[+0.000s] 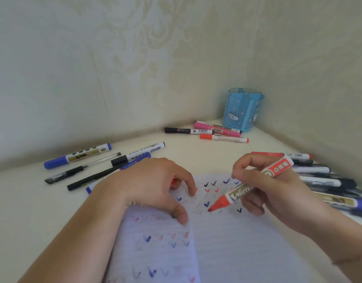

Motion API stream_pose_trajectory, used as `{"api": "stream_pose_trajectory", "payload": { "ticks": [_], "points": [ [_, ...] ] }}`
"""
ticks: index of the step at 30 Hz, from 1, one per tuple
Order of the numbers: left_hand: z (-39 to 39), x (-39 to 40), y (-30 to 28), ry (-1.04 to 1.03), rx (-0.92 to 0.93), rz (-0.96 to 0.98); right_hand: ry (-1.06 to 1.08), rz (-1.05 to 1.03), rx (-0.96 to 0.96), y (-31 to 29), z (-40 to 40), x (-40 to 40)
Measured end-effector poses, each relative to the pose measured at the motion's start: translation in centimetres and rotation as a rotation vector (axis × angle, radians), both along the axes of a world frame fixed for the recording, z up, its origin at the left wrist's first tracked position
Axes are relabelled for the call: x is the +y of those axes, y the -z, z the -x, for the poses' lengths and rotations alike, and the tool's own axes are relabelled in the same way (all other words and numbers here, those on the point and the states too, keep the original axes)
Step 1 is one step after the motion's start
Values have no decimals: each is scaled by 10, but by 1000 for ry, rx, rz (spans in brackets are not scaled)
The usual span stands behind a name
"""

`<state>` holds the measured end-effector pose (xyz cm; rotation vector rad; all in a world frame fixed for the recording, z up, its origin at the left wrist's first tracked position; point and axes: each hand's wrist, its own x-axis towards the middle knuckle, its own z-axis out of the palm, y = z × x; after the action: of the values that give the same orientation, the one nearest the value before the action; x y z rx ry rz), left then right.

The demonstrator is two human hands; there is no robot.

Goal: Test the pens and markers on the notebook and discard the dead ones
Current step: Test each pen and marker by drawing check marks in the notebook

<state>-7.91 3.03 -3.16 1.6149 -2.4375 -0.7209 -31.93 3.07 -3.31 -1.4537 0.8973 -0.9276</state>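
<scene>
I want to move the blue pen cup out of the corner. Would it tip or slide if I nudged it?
The pen cup looks like thin translucent plastic and appears empty, so it is probably light and would slide easily on the smooth desk. It is taller than wide, so a nudge near its rim might tip it.

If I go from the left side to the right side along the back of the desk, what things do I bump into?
Blue marker → black-capped white marker → thin black-capped marker → orange-capped marker → blue pen cup.
</scene>
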Motion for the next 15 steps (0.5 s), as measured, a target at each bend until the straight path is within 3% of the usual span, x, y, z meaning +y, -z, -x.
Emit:
{"api": "stream_pose_trajectory", "payload": {
  "ticks": [5,8,15],
  "points": [
    [1,1,2,-20,-77,83,167,-219,-215,13,-6,25],
    [1,-1,5,-39,-67,102,253,-221,-298,20,-9,28],
    [-1,-6,7,-39,12,80,250,-77,-128,19,-13,8]
  ]
}}
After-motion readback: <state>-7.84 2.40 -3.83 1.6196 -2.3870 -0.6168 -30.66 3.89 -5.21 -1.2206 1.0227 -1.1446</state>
